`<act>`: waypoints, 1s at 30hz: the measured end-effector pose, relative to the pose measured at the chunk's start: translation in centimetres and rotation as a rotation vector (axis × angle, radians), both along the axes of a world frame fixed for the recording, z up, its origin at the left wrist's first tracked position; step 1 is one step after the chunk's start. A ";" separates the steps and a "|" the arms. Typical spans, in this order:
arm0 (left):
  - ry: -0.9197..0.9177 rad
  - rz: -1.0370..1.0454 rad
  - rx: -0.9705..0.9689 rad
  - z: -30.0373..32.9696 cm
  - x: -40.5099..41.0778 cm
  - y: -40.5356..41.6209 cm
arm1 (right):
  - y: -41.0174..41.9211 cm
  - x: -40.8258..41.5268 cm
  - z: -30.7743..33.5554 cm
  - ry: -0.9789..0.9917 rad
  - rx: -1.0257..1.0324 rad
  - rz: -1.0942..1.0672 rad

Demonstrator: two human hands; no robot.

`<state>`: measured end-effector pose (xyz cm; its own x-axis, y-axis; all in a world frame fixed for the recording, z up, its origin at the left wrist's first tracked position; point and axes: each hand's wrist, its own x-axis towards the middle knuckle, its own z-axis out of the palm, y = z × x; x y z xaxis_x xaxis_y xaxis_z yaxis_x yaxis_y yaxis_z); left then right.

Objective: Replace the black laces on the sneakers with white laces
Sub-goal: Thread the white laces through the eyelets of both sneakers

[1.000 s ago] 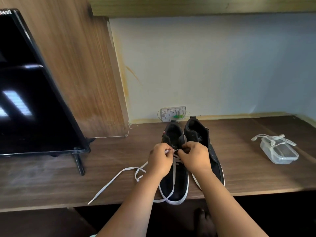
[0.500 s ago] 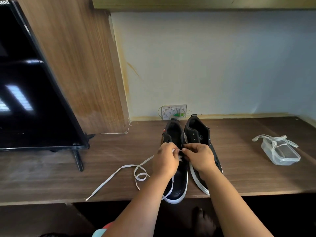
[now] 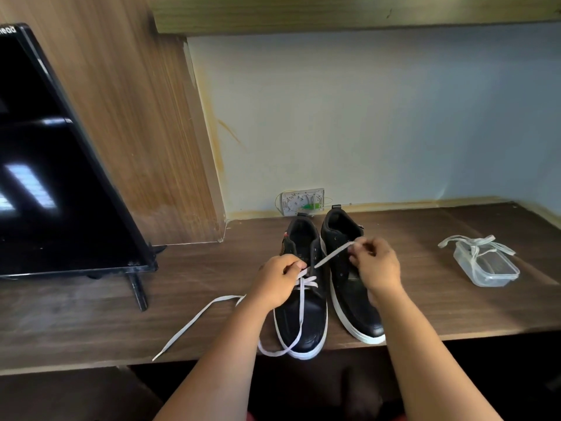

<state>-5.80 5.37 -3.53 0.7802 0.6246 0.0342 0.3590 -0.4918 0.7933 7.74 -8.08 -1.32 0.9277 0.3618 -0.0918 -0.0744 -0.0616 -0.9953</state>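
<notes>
On the wood-grain desk (image 3: pixel 91 323), glossy black sneakers (image 3: pixel 306 311) stand side by side. Left hand (image 3: pixel 276 284) pinches the flat white lace (image 3: pixel 299 317) at the eyelets; right hand (image 3: pixel 376 265), pinching its end, has drawn away rightward.

I log two black sneakers (image 3: pixel 331 281) with white soles; white lace (image 3: pixel 209 314) across the dark brown wood-grain surface (image 3: pixel 91 323). Clear container (image 3: pixel 485 268) carries another white lace (image 3: pixel 473 243). Black screen (image 3: pixel 45 165), light wood-grain panel (image 3: pixel 130 117), pale blue wall (image 3: pixel 379 117).
</notes>
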 end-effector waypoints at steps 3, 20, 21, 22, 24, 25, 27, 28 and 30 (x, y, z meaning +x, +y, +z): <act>0.020 -0.016 -0.006 -0.1 -0.2 -0.1 | -1.6 1.5 2.4 0.527 0.681 -0.065; -0.007 -0.015 -0.094 -0.3 -0.9 0.0 | -1.4 -0.2 0.5 -0.506 -0.488 0.241; -0.007 -0.017 -0.103 -0.3 -0.9 0.1 | -2.0 0.5 0.9 -0.394 -0.378 0.147; -0.005 -0.020 -0.106 -0.2 -0.9 0.1 | -2.6 1.2 1.3 -0.292 -0.283 0.025; 0.008 -0.019 -0.088 -0.2 -0.9 -0.1 | -3.9 2.4 1.9 -0.072 -0.026 -0.177; 0.010 -0.017 -0.081 -0.2 -0.9 -0.2 | -4.5 3.0 2.1 0.068 0.169 -0.215; 0.016 -0.018 -0.067 0.0 -0.9 -0.5 | -5.3 3.1 2.9 0.426 0.604 -0.107; 0.025 -0.018 -0.044 0.2 -0.9 -0.6 | -5.4 2.7 3.2 0.554 0.723 -0.022; 0.040 -0.009 0.003 0.3 -0.8 -0.8 | -5.0 1.1 3.4 0.574 0.645 0.134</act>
<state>-6.63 4.55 -3.25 0.7864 0.6177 0.0050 0.3860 -0.4977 0.7767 8.82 -13.10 2.09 0.7471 0.6067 -0.2716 -0.6073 0.4570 -0.6499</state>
